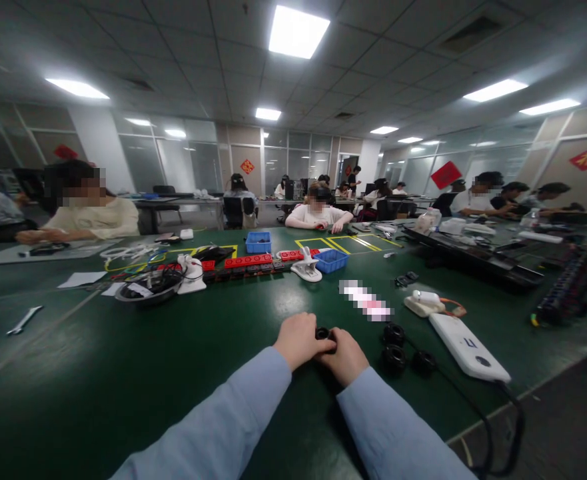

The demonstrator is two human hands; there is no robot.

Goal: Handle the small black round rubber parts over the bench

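Observation:
Above the green table (213, 360), both my hands meet around a small black ring-shaped part (322, 332). My left hand (300, 339) has its fingers curled on the part's left side, thumb pointing right. My right hand (344, 357) pinches the same part from the right, fingertips near my left thumb. Much of the part is hidden behind the fingers. Right of my hands lie similar black round parts: one at the back (394, 333), one in front (394, 359) and one farther right (424, 362).
A white power bank-like box (470, 347) with a black cable lies at right. Farther back are blue bins (258, 243), a white clamp (306, 265), red socket strips (248, 261) and a bowl of cables (148, 290). A wrench (24, 321) lies left. People sit across the table.

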